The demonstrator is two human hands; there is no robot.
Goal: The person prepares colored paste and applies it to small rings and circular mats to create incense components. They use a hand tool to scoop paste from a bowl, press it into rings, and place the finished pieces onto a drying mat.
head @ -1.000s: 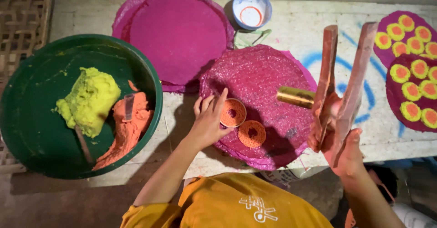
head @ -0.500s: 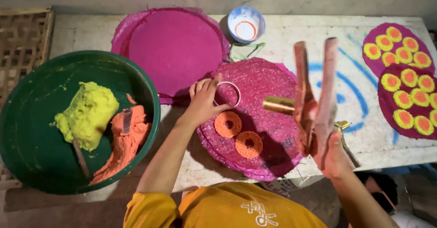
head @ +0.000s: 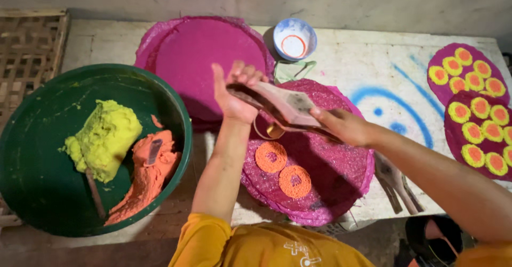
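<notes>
Left of the hands sits a green basin (head: pixel 32 139) holding a yellow dough lump (head: pixel 104 136) and orange dough (head: pixel 144 176). Just beyond them lies an empty pink mat (head: pixel 205 53), with a small white-and-blue bowl (head: pixel 294 38) farther off to the right. Well off to the right, two pink mats (head: pixel 442 64) carry rows of yellow-and-orange rings (head: pixel 474 109). A woven bamboo tray (head: pixel 26 43) lies far left.
</notes>
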